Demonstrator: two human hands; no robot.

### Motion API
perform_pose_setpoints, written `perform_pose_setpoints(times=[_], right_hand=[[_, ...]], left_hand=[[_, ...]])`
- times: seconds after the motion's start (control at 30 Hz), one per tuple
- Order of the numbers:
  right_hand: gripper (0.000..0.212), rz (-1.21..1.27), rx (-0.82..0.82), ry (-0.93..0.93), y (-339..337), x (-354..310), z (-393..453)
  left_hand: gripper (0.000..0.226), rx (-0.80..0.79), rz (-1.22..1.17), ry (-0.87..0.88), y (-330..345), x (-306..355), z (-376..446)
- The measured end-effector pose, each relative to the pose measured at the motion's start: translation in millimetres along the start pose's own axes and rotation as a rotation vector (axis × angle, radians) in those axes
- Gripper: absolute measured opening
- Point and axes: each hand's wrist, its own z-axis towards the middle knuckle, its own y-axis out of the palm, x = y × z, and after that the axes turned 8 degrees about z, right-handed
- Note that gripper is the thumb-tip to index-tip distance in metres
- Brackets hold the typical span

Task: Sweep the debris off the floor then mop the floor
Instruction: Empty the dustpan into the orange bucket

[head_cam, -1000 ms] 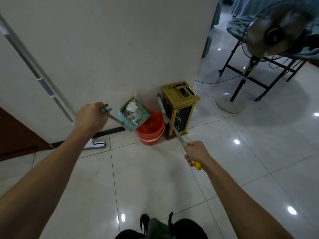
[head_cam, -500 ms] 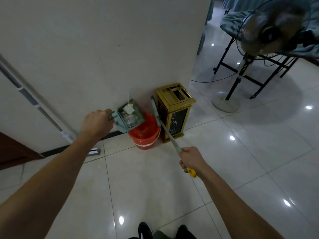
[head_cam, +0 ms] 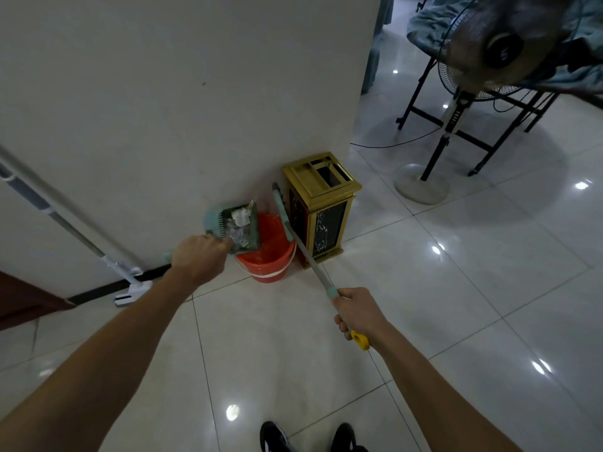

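My left hand (head_cam: 199, 258) grips the handle of a teal dustpan (head_cam: 235, 227), tilted over the left rim of an orange bucket (head_cam: 269, 260). White and silvery debris (head_cam: 239, 223) lies in the pan. My right hand (head_cam: 358, 313) holds the handle of a teal broom (head_cam: 309, 261) with a yellow end cap. Its head leans up between the bucket and a gold bin (head_cam: 321, 207). A white mop (head_cam: 70, 230) leans on the wall at the left, its flat head on the floor.
A standing fan (head_cam: 470, 93) and a black folding frame (head_cam: 489, 138) stand at the back right, with a cable (head_cam: 394, 144) running along the floor. A white wall (head_cam: 182, 93) is straight ahead. Glossy white tiles (head_cam: 456, 288) stretch to the right. My shoes (head_cam: 310, 437) show at the bottom.
The dustpan has tipped and moved down to the bucket's rim, with my left hand lowering. The broom head stays beside the gold bin.
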Motion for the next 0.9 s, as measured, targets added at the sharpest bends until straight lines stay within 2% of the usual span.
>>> perform_pose_setpoints(times=[0.27, 0.5, 0.9], right_hand=[[0.039, -0.034, 0.008, -0.002, -10, 13, -2], [0.037, -0.016, 0.005, -0.008, -9, 19, -4], [0.037, 0.015, 0.003, -0.010, -11, 23, -2]], left_hand=[[0.025, -0.027, 0.007, 0.092, 6, 26, -5], [0.026, -0.037, 0.063, 0.191, 4, 48, -10], [0.034, -0.008, 0.150, 0.254, -7, 44, 7]])
